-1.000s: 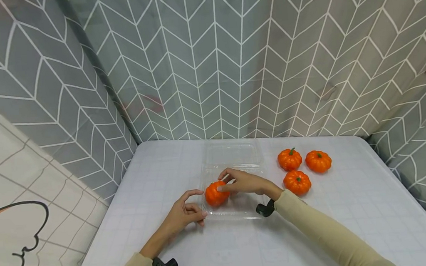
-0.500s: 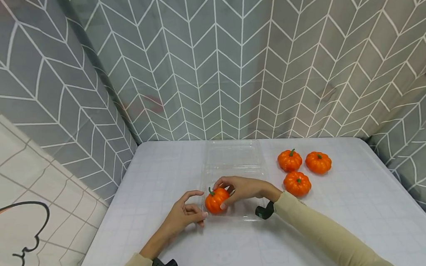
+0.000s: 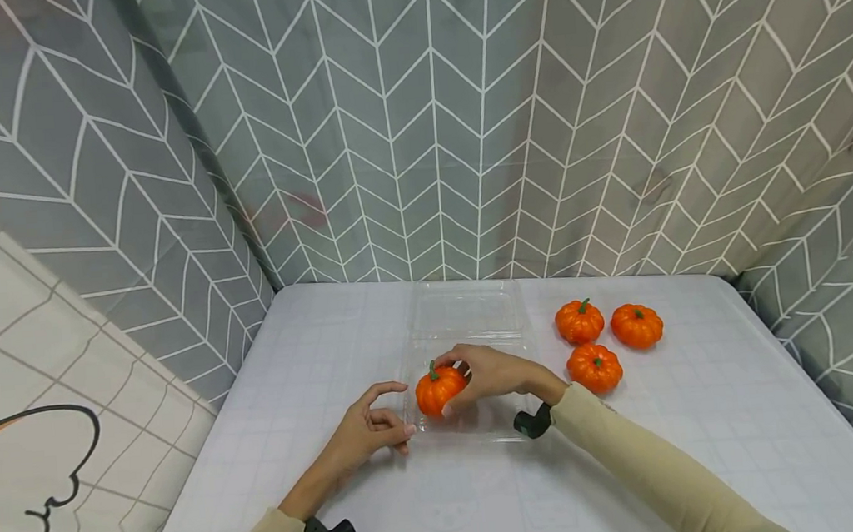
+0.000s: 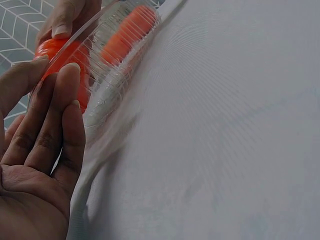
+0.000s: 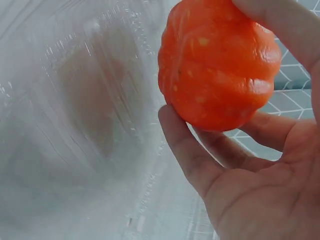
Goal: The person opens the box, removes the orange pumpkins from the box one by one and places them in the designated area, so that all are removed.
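In the head view my right hand [image 3: 500, 373] grips a small orange toy pumpkin [image 3: 436, 393] over the near left part of a clear plastic clamshell container [image 3: 491, 419]. The right wrist view shows this pumpkin [image 5: 220, 65] between thumb and fingers, its bottom turned to the camera. My left hand [image 3: 367, 421] is at the container's left edge; in the left wrist view its fingers [image 4: 67, 87] hold the container's rim [image 4: 82, 32]. Whether the pumpkin touches the container floor, I cannot tell.
Three more toy pumpkins stand right of the container: one at the back [image 3: 579, 321], one at the far right [image 3: 638, 325], one nearer [image 3: 595, 367]. The lid [image 3: 466, 309] lies folded back. A patterned curtain [image 3: 431, 132] hangs behind the white table [image 3: 453, 506].
The pumpkin has been turned in my right hand, so its green stem now points up; it shifted nearer, then slightly back and right. My left hand has stayed at the container's edge.
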Action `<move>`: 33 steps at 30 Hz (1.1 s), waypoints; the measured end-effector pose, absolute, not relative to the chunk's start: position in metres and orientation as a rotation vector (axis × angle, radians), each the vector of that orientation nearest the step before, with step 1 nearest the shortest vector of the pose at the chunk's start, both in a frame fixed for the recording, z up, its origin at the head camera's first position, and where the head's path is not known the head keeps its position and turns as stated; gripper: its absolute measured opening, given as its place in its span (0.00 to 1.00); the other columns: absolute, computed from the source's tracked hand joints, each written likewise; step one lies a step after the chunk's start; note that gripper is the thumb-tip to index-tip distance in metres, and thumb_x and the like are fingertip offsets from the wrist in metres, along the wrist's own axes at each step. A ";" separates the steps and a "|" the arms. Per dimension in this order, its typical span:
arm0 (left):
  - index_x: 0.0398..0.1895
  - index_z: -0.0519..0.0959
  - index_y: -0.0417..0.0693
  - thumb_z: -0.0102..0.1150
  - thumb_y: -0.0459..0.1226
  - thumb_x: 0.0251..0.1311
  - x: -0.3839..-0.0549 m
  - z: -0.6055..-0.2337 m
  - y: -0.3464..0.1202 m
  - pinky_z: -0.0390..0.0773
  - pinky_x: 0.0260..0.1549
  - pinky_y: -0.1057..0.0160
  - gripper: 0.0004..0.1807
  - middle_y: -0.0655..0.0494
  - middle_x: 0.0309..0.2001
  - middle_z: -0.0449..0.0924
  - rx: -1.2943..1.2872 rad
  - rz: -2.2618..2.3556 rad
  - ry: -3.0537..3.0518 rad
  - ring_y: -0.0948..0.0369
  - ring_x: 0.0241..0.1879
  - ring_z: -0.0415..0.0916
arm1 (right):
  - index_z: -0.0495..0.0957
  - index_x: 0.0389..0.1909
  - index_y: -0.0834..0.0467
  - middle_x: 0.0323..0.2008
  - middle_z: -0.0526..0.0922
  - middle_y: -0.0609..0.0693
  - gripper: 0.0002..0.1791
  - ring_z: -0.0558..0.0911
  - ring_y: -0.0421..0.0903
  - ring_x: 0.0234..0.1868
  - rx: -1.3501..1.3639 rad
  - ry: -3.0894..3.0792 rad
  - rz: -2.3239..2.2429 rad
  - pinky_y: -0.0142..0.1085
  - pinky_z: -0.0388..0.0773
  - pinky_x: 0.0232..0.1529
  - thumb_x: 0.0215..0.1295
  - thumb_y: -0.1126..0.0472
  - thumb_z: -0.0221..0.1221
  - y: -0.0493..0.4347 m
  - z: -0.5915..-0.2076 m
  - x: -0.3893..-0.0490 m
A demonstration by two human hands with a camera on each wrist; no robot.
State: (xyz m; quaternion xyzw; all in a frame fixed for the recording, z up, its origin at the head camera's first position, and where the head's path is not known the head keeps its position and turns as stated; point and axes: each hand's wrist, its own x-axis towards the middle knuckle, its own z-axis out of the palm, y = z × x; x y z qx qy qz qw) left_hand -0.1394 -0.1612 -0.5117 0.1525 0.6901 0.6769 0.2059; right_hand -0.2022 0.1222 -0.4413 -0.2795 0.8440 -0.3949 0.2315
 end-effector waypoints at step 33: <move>0.75 0.61 0.46 0.72 0.35 0.63 -0.138 -0.511 -0.162 0.85 0.40 0.53 0.41 0.42 0.36 0.86 0.426 1.877 1.945 0.50 0.32 0.86 | 0.72 0.69 0.55 0.62 0.78 0.48 0.40 0.76 0.52 0.61 -0.869 2.457 -1.329 0.51 0.74 0.64 0.55 0.60 0.77 0.156 -0.417 -0.195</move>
